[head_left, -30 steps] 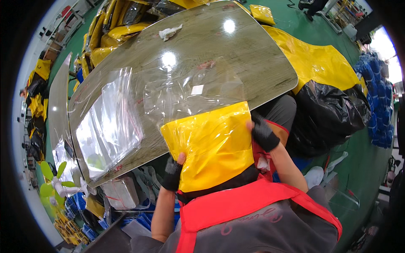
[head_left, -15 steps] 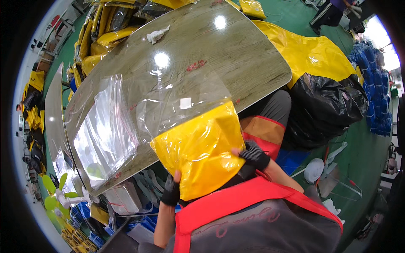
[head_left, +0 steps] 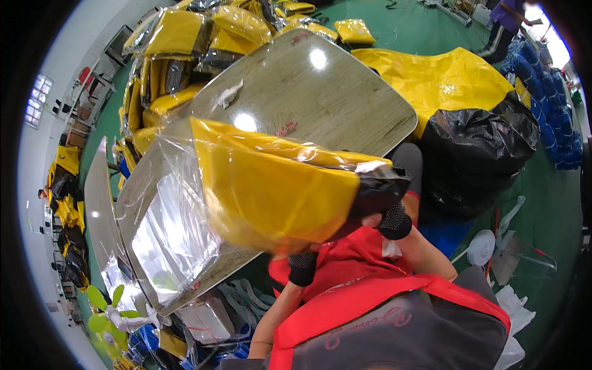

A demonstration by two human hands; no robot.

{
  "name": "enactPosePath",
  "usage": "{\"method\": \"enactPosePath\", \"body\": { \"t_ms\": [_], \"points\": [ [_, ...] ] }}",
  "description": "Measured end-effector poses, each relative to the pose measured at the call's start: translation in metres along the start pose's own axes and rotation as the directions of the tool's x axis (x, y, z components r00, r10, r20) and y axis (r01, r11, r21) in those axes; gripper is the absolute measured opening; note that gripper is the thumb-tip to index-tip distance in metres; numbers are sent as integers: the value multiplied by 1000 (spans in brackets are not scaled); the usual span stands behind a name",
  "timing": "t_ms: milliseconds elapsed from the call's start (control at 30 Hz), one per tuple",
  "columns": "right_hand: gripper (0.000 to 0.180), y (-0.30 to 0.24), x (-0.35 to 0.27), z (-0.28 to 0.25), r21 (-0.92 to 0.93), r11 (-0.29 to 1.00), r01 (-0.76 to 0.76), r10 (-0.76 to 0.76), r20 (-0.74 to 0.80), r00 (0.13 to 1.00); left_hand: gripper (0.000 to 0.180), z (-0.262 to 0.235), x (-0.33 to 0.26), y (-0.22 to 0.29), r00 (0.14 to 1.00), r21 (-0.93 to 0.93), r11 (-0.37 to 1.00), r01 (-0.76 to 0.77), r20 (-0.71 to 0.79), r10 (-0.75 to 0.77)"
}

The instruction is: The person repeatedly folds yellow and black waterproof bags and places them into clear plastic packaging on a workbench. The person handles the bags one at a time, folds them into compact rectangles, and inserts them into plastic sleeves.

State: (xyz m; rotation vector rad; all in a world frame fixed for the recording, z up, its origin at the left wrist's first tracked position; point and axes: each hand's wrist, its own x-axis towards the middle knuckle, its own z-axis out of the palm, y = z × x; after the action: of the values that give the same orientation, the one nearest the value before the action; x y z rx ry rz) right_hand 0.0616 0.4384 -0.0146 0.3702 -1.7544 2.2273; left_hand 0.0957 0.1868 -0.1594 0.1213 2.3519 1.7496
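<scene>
Between my hands, lifted above the near edge of the table, is a folded yellow-and-black plastic item (head_left: 277, 191) inside a clear bag (head_left: 179, 145). Loose clear film trails off its left end. My left hand (head_left: 302, 265), in a black fingerless glove, grips the lower edge, its fingertips partly hidden beneath the bundle. At the black right end, my gloved right hand (head_left: 393, 223) is closed on the bundle, with the thumb showing. A stack of clear plastic bags (head_left: 172, 228) lies on the table left of the bundle.
The wood-patterned table (head_left: 333, 92) carries a crumpled white scrap (head_left: 229, 94). Packed yellow bundles (head_left: 179, 34) are heaped beyond it. A large yellow sheet (head_left: 444, 77) and a black plastic heap (head_left: 475, 154) lie right. A green-bladed fan (head_left: 111, 314) stands lower left. Someone stands far right.
The bundle has been raised and tilted from the table's edge, showing its folded layers and black end. Both hands moved with it, the left one rightward. The head view has shifted.
</scene>
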Motion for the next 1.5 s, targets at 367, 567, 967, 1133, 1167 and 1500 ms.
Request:
{"method": "enactPosePath", "body": {
  "t_ms": [367, 567, 967, 1133, 1167, 1500],
  "points": [
    [70, -52, 47, -4, -310, 949, 57, -3, 172, 985, 62, -93, 106, 322, 439, 577, 83, -813, 512, 738],
    [55, 25, 24, -5, -500, 853, 151, -61, 192, 980, 72, -66, 146, 289, 377, 355, 145, -923, 772, 512],
    [51, 64, 37, -59, 334, 930, 154, 26, -478, 878, 71, -50, 152, 187, 796, -274, 840, -469, -543, 267],
    [49, 29, 73, -7, 585, 783, 209, 133, -487, 863, 78, -4, 104, 191, 992, -829, 558, -18, 53, 111],
    [48, 26, 77, -11, 584, 784, 211, 133, -491, 861, 86, 17, 91, 170, 991, -860, 508, 52, 106, 77],
    [43, 11, 58, -38, 452, 892, 19, 145, -326, 934, 40, -28, 84, 150, 961, -138, 987, 87, 271, -47]
  ]
}}
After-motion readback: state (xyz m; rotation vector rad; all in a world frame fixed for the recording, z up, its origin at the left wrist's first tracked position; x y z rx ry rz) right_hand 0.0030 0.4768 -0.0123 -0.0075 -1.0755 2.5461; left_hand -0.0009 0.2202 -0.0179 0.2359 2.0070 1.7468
